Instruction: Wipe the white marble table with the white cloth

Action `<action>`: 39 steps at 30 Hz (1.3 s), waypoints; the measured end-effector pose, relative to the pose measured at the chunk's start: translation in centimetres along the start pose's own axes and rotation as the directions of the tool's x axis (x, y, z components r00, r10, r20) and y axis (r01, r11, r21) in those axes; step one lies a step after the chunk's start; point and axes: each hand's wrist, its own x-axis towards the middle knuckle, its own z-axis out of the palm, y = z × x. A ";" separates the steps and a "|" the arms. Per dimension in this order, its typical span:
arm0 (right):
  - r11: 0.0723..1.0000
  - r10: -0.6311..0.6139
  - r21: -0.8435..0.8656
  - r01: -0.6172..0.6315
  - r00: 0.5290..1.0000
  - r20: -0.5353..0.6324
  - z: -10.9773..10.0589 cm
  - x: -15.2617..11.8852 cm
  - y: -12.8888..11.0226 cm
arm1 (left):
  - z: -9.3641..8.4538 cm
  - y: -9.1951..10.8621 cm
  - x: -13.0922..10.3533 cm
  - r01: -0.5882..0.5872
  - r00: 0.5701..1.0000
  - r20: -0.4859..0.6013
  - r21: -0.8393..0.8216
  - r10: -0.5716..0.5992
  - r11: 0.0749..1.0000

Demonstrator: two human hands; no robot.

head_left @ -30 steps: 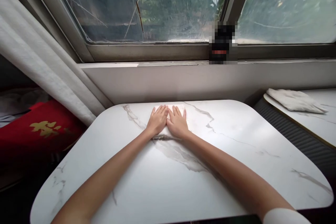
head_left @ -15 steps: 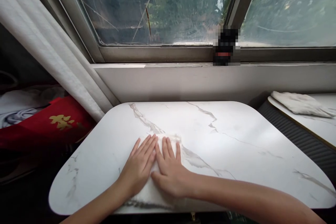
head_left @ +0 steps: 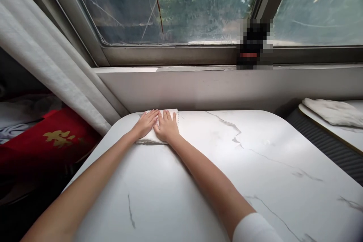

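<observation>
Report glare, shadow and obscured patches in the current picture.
Head view: a pale sheen lies on the marbled tabletop, right of the right hand; head view: darkness swallows detail beneath the curtain, at left; head view: coarse pixelation hides part of the window frame.

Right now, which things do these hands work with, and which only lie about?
Worked with:
flat white cloth, under left hand and right hand
white marble-patterned tabletop beneath

Lying about:
rumpled white cloth, far right
red fabric with gold emblem, left
</observation>
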 end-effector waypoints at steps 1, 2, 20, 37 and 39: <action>1.000 -0.003 -0.004 0.003 1.000 -0.006 0.2 0.0 -0.3 | -0.1 -0.3 -0.3 0.002 1.000 0.001 0.014 -0.002 1.000; 1.000 -0.012 -0.009 0.012 1.000 -0.015 0.3 -0.2 -0.6 | -0.1 -0.4 -0.7 0.003 1.000 -0.001 0.031 -0.003 1.000; 0.936 -0.351 0.088 0.341 0.925 0.147 -2.2 -17.1 -14.1 | -5.0 4.9 -25.7 0.031 0.999 0.014 0.078 -0.033 0.996; 0.997 -0.056 0.056 0.055 0.998 0.014 3.0 4.4 -4.9 | -2.7 -5.1 -0.4 0.090 0.995 0.040 0.058 -0.093 0.994; 0.998 -0.047 0.040 0.047 0.999 0.004 3.0 4.6 -4.2 | -2.4 -4.8 0.3 0.083 0.996 0.026 0.054 -0.084 0.995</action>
